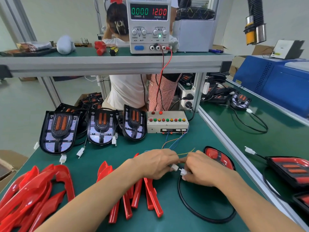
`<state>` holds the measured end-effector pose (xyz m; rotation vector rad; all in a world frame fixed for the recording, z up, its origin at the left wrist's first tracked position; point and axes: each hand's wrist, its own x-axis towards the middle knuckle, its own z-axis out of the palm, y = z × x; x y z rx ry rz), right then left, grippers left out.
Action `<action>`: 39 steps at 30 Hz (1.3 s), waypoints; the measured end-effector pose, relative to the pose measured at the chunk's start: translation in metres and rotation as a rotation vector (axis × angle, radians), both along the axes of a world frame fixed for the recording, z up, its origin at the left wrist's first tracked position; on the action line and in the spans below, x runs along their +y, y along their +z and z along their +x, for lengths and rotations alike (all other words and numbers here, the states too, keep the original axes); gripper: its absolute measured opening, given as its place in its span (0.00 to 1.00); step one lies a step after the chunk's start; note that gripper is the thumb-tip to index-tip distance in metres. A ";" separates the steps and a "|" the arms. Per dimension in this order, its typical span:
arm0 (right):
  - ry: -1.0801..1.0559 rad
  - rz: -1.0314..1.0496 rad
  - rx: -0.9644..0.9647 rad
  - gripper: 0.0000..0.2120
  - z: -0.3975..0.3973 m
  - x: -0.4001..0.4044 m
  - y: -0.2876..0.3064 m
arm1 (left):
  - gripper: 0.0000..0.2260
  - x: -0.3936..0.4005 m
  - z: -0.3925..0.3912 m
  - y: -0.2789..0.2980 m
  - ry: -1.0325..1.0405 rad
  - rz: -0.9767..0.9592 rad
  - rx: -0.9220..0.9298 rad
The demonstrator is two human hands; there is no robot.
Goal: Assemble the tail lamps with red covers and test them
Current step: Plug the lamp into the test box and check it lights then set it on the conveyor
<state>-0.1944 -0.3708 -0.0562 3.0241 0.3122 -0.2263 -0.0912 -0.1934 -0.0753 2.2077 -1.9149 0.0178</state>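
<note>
Mating connectors: left hand (157, 162) pinches tester plug (174, 167), right hand (203, 169) pinches lamp plug (183, 172); align squarely, then push.

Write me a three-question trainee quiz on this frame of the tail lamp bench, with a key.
1. True or false: the two white connectors between the hands are already fully plugged together.
2. Multiple choice: what does the power supply show? A) 12.00 V, 0.000 A. B) 5.00 V, 1.200 A. C) Blank display.
3. Short answer: how many uncovered lamp bases stand in the row left of the button test box?

Key
1. False. The left hand pinches one white connector, the right hand the other connector, with a small gap between them.
2. A.
3. Three in the front row, such as the largest base; more lie behind.
</note>
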 end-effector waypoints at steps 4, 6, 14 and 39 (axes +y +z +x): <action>-0.062 -0.022 -0.036 0.19 -0.001 0.003 -0.002 | 0.06 -0.006 -0.001 0.003 0.041 0.086 -0.165; -0.122 0.004 -0.027 0.16 -0.005 0.003 -0.001 | 0.10 -0.010 -0.004 0.002 0.094 0.166 -0.295; -0.893 0.683 -0.587 0.24 -0.098 -0.044 -0.008 | 0.16 -0.008 -0.018 -0.002 0.241 0.067 -0.357; -1.037 1.037 -0.184 0.12 -0.125 -0.023 -0.036 | 0.03 -0.063 -0.054 -0.021 0.435 -0.219 0.336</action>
